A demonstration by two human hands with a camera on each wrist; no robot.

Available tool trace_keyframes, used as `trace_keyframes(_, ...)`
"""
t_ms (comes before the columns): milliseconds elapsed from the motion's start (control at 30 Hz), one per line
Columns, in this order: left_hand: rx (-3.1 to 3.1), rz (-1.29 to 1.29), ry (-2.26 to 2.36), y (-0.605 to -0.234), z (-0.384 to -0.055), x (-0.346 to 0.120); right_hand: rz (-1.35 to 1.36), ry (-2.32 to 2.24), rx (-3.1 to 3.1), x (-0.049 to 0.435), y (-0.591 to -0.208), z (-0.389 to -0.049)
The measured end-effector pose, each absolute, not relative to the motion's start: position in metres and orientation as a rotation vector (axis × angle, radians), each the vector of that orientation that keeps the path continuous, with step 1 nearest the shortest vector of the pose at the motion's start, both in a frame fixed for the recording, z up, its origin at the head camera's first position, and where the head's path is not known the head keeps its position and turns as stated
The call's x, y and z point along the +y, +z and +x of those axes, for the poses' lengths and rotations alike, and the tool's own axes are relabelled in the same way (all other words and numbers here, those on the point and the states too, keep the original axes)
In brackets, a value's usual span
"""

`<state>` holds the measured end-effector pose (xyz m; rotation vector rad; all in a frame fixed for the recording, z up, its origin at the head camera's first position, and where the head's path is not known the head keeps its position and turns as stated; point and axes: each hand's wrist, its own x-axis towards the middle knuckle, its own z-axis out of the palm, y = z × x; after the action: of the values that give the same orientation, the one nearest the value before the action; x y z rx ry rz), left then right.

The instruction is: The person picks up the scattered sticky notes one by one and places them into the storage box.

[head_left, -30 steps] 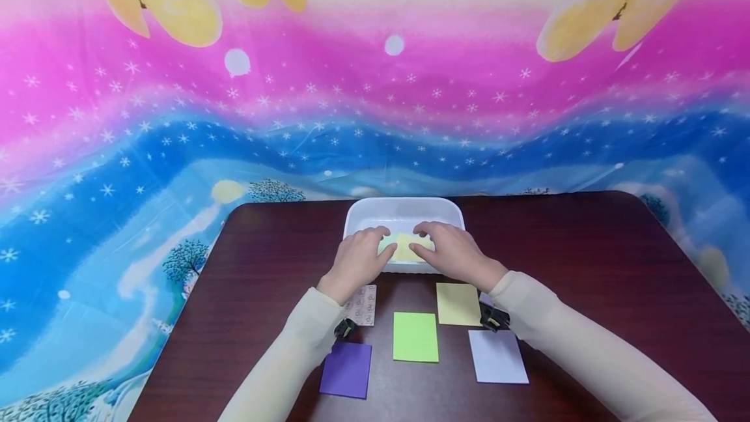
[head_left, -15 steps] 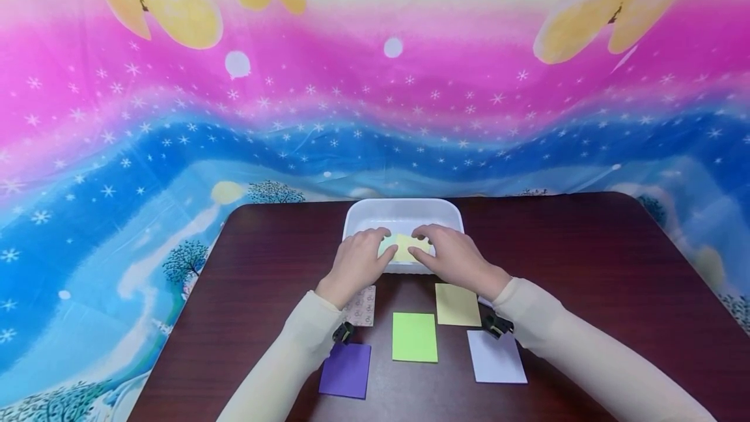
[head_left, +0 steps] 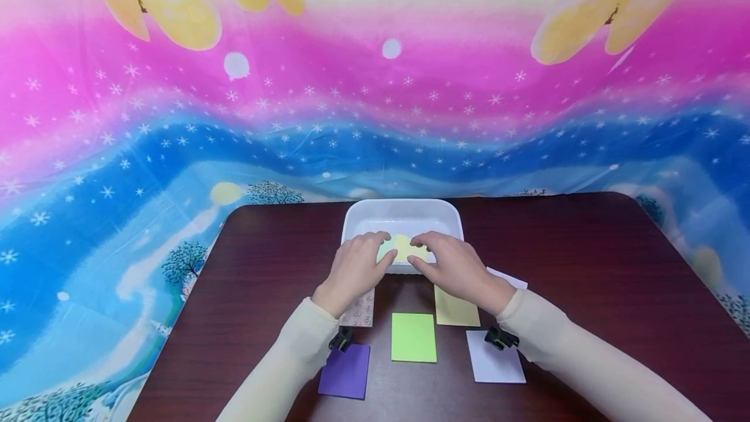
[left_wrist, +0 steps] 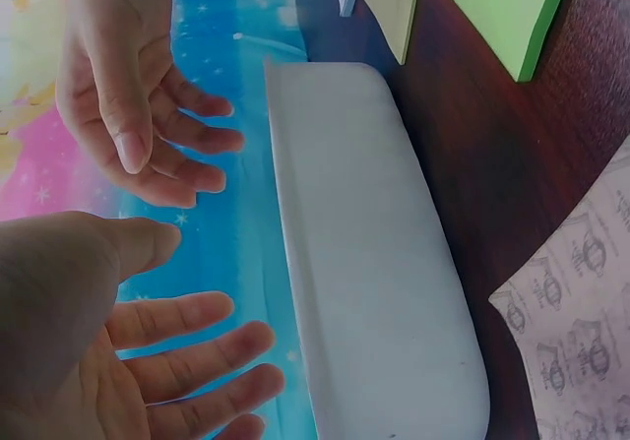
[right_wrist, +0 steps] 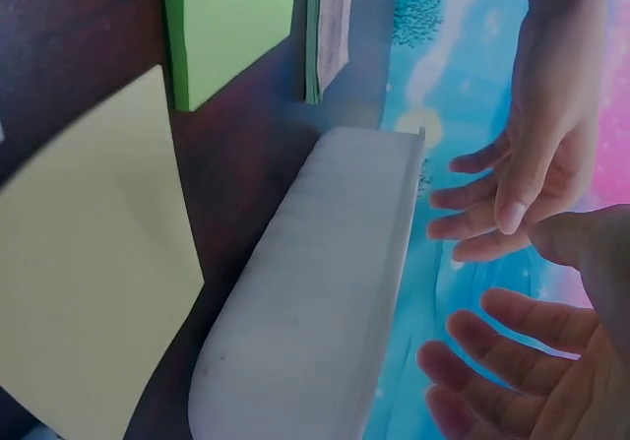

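Both hands hover over the near side of a white plastic bin (head_left: 404, 211). My left hand (head_left: 355, 268) is over its left part, my right hand (head_left: 456, 267) over its right part, palms facing each other. In the wrist views the fingers of the left hand (left_wrist: 172, 366) and right hand (right_wrist: 536, 361) are spread and loosely bent, with nothing between them, above the bin's rim (right_wrist: 402, 253). Inside the bin, between the hands, show a pale yellow sticky note pad (head_left: 402, 248) and a mint one (head_left: 385, 247), partly hidden by fingers.
Nearer on the dark wooden table (head_left: 281, 246) lie several note pads: purple (head_left: 344, 372), lime green (head_left: 413, 337), pale yellow (head_left: 457, 310), lavender (head_left: 498, 363), another lavender (head_left: 508, 277) and a patterned pink one (head_left: 360, 310). A printed cloth (head_left: 375, 96) hangs behind the table.
Both hands have drawn back slightly toward the body, still spread above the bin. More of the lavender pad beside the right wrist shows now. The pads on the table stay put.
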<state>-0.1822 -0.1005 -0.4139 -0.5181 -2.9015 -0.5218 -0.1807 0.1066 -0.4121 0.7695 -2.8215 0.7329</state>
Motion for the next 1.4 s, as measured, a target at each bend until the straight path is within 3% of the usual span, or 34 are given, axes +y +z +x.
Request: trace_keyframes(1400, -2.812, -0.62, -0.465, -0.418, -0.153, -0.111, 0.79, 0.687, -2.801, 0.121, -0.421, -0.144)
